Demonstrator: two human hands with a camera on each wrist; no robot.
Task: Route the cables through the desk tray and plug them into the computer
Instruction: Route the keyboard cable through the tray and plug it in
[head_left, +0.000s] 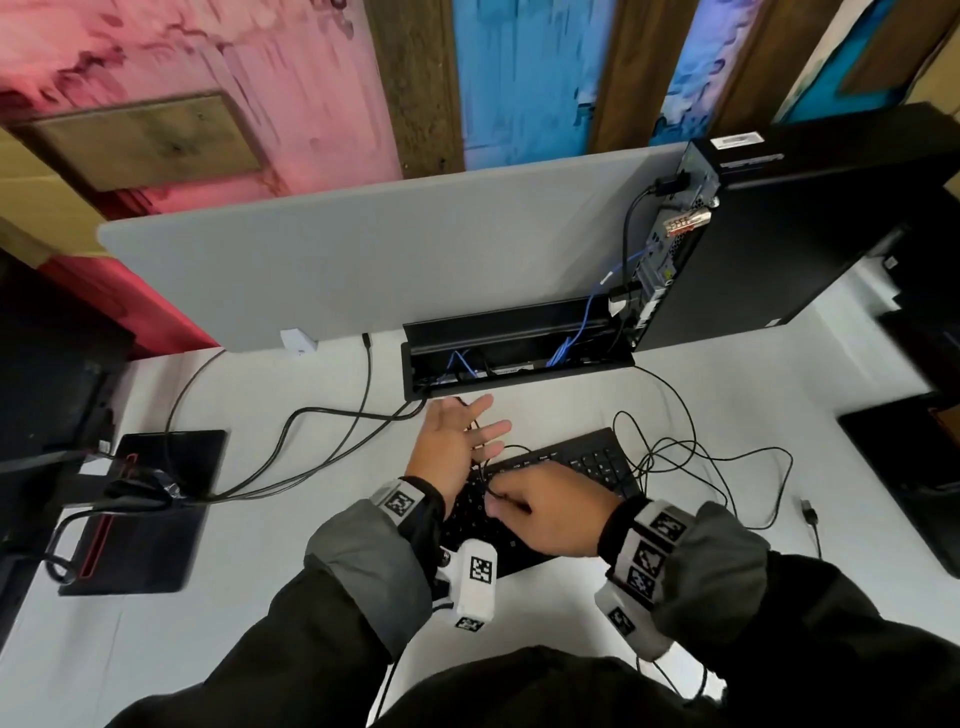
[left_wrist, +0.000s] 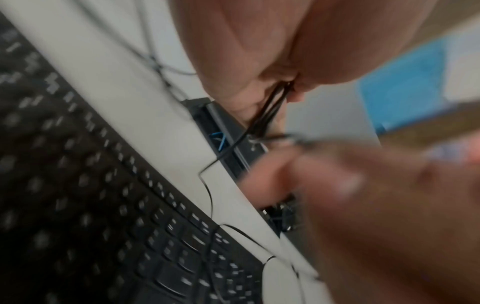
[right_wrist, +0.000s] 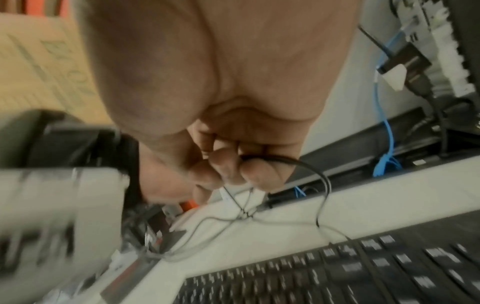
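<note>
My left hand hovers just in front of the open black desk tray, fingers spread. In the left wrist view a few thin black cable strands are pinched between its thumb and palm. Over the black keyboard, my right hand has its fingers curled round the same thin black cable. The rest of that cable lies in loose loops to the right, and a free USB plug rests on the desk. The black computer stands at the back right with its port side facing the tray.
A blue network cable and black leads run from the tray into the computer's ports. Thicker black cables cross the white desk to a monitor stand base on the left. A grey partition closes the back edge.
</note>
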